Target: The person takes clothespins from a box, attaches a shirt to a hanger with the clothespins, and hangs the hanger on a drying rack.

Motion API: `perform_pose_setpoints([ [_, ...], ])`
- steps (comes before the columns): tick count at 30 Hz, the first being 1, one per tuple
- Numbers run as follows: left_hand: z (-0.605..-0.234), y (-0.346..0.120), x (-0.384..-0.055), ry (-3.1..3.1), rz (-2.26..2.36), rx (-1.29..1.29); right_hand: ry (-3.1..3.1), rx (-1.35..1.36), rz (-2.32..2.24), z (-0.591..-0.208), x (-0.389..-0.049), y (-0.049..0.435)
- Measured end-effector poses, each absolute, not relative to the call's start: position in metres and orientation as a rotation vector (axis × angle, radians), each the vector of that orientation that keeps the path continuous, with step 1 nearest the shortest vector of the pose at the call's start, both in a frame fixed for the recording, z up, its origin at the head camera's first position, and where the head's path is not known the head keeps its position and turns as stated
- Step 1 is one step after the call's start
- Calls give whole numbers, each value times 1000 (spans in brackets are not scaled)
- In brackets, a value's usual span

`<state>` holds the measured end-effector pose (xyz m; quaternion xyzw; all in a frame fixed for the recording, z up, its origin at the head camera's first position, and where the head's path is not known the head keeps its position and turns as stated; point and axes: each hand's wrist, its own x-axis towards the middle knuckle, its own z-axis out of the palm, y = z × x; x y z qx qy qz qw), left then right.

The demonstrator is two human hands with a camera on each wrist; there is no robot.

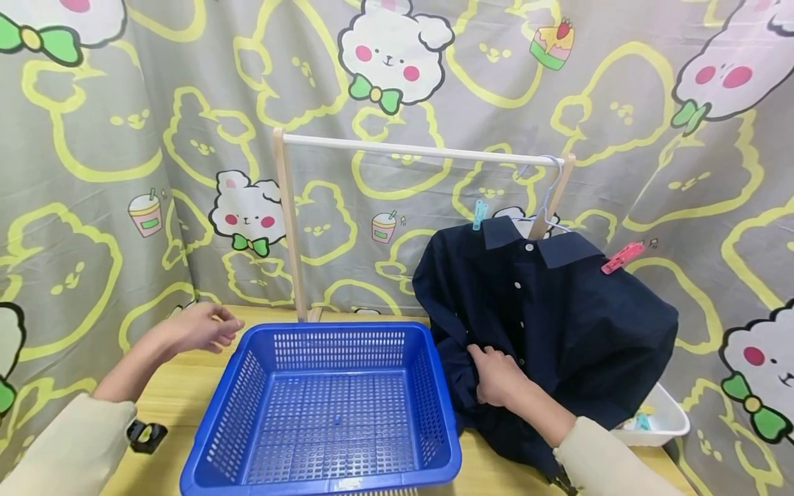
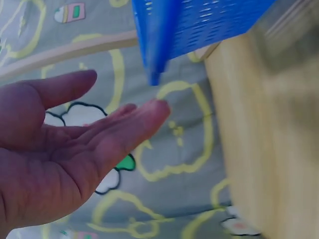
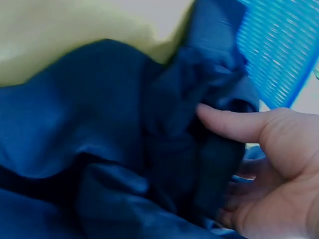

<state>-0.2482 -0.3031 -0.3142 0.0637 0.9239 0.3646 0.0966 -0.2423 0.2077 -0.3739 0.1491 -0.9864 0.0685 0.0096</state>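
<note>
A dark navy button-up shirt (image 1: 558, 310) hangs on a pale blue hanger (image 1: 548, 193) at the right end of the rack. A teal clothespin (image 1: 480, 214) clips one shoulder and a pink clothespin (image 1: 622, 257) the other. My right hand (image 1: 499, 377) grips a bunched part of the shirt beside the basket; in the right wrist view its thumb (image 3: 232, 123) presses on the dark cloth, with the other fingers partly hidden behind. Holding nothing, my left hand (image 1: 201, 326) hovers off the far left corner of the blue basket (image 1: 443, 413), its fingers relaxed.
The rack has a white rod (image 1: 403, 148) and wooden posts (image 1: 290, 234). Behind the shirt's lower right, a white bin (image 1: 673, 417) holds small colourful items. A small black object (image 1: 146, 437) shows by the left sleeve. Patterned curtains close off the back and sides.
</note>
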Motion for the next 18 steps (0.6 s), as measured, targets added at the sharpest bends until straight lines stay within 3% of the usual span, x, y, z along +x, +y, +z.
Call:
perform_pose_setpoints([
  [9,-278,-243,-267,3135,634,460,-3179,430,527,-332,-254,198],
  [18,-280,-150,-263,3185,629,597,-2727,488,515,-320,-249,175],
])
